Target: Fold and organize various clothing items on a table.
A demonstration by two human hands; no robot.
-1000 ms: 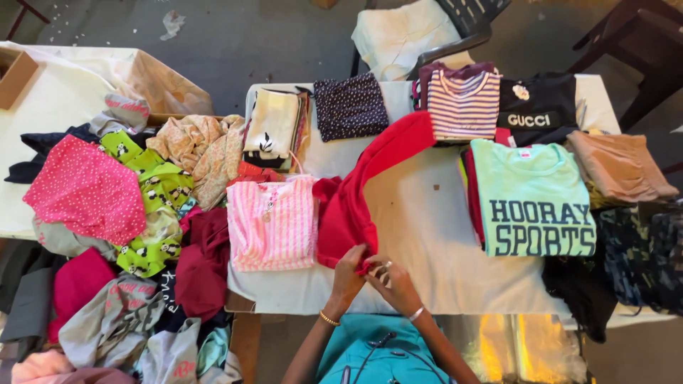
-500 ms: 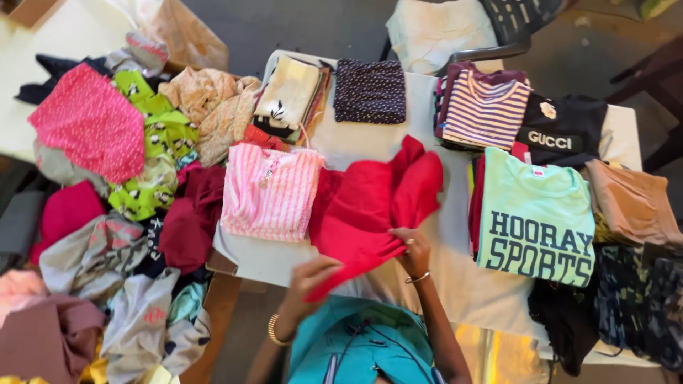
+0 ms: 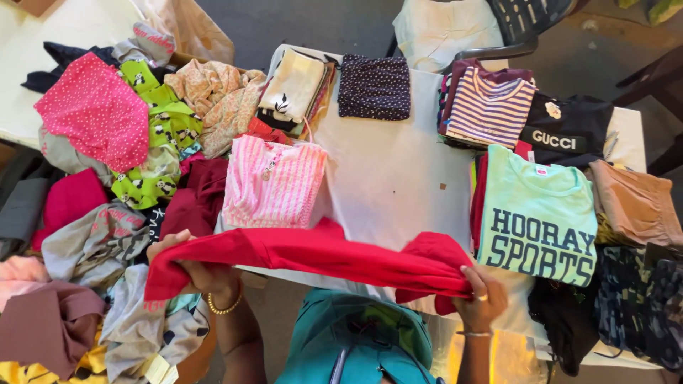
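A red garment (image 3: 320, 257) is stretched sideways between both my hands, just above the near edge of the white-covered table (image 3: 398, 178). My left hand (image 3: 192, 267) grips its left end; a gold bead bracelet sits on that wrist. Its right end is bunched in my right hand (image 3: 480, 299), which wears a ring and a thin bangle. A pink striped top (image 3: 274, 183) lies flat right behind the red garment. A mint-green printed T-shirt (image 3: 537, 213) lies to the right.
A loose heap of clothes (image 3: 107, 185) covers the left side. Folded stacks line the far edge: a cream stack (image 3: 295, 89), a dark dotted piece (image 3: 375, 87), a striped shirt (image 3: 491, 107), a black shirt (image 3: 569, 131). Brown (image 3: 633, 203) and dark garments (image 3: 640, 306) sit right. A chair (image 3: 462, 28) stands behind.
The red garment lay draped on the table with my hands together at its near end. Both hands have since lifted it and moved apart, pulling it out into a long horizontal band.
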